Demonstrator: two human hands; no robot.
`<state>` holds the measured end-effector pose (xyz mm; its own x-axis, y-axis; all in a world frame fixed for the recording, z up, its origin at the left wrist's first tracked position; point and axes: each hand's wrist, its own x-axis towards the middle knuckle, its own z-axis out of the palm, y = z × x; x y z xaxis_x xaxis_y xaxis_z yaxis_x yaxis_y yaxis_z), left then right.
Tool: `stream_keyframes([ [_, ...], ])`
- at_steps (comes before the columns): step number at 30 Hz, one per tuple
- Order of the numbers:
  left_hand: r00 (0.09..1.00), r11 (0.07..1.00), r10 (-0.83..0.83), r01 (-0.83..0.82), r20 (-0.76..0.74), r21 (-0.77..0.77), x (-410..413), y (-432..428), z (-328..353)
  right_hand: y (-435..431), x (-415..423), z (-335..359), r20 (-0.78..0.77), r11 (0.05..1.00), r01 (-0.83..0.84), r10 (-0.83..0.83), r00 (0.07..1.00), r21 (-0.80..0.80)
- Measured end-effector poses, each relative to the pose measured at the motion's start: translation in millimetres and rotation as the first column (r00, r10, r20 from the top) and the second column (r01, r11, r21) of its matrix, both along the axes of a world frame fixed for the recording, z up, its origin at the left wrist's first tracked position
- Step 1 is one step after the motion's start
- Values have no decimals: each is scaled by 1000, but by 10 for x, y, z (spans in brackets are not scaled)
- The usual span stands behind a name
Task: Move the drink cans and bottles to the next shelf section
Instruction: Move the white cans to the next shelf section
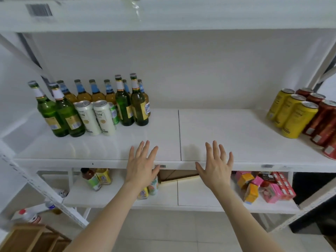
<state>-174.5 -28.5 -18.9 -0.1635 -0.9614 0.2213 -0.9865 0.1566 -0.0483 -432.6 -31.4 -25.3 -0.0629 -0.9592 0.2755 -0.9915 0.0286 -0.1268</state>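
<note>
Fingers (145,150) of both my hands are spread straight and relaxed, holding nothing. Left hand (141,166) and right hand (216,169) are held palm-down over the front edge of the shelf (236,142), one on each side of its seam (179,133); contact cannot be told. Bottles (125,106) and white cans (96,117) stand grouped at left rear. Yellow cans (292,115) and red cans (321,120) stand at far right. Cartons (251,191) occupy the lower shelf (109,199).

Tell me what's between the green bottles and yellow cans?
Nothing stands there: the head view shows bare shelf from green bottles to yellow cans, save one seam.
</note>
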Motion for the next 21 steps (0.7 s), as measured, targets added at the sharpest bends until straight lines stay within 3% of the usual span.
stream_keyframes([
  [7,999,999,32,-32,4,12,958,-265,-13,-267,954,-42,-20,1000,-18,18,1000,9],
  [21,997,997,-70,70,16,17,2970,-591,-80,-534,3072,-11,37,997,41,-39,999,-61],
])
